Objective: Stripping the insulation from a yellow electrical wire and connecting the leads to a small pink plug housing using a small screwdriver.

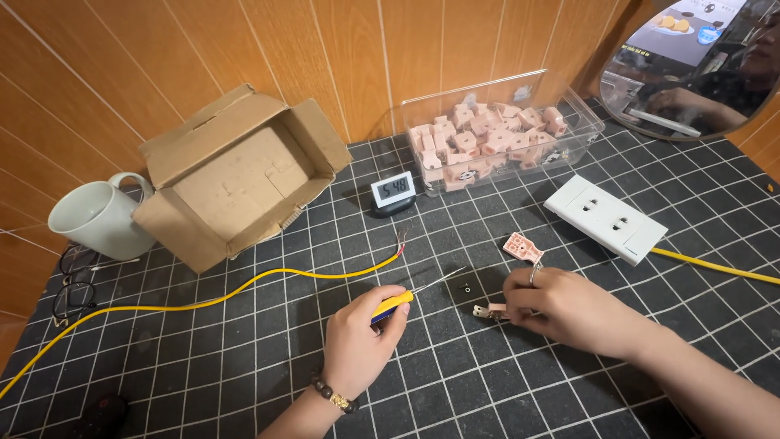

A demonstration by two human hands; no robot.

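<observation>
- The desk (569,390) is covered by a dark mat with a white grid, on which all items are laid.
- An open cardboard box (236,175) is seen at the upper left, lying on its side, with a white mug (97,218) just beside it and a pair of glasses (73,280) below the mug.
- A clear plastic bin (581,114) is placed at the back; it is filled with pink parts of the same kind as those at the hands.
- A white socket plate (605,218) lies to the right, with a yellow cable leading from it toward the right edge.
- A second yellow cable (244,286) runs across the mat; its stripped end lies bare and unattached, above the left hand.
- A small digital clock (392,193) stands in front of the bin.
- The left hand (357,341) is closed around a yellow-handled screwdriver (398,302), its shaft pointing up and right.
- The right hand (561,305) is closed on a small pink part (490,310), held against the mat, near the screwdriver tip but apart from it.
- A loose pink part (522,247) lies just above the right hand.
- A small dark screw-like item (467,287) lies between the hands.
- Judgement: the work appears early; no wire is joined to the held part.
</observation>
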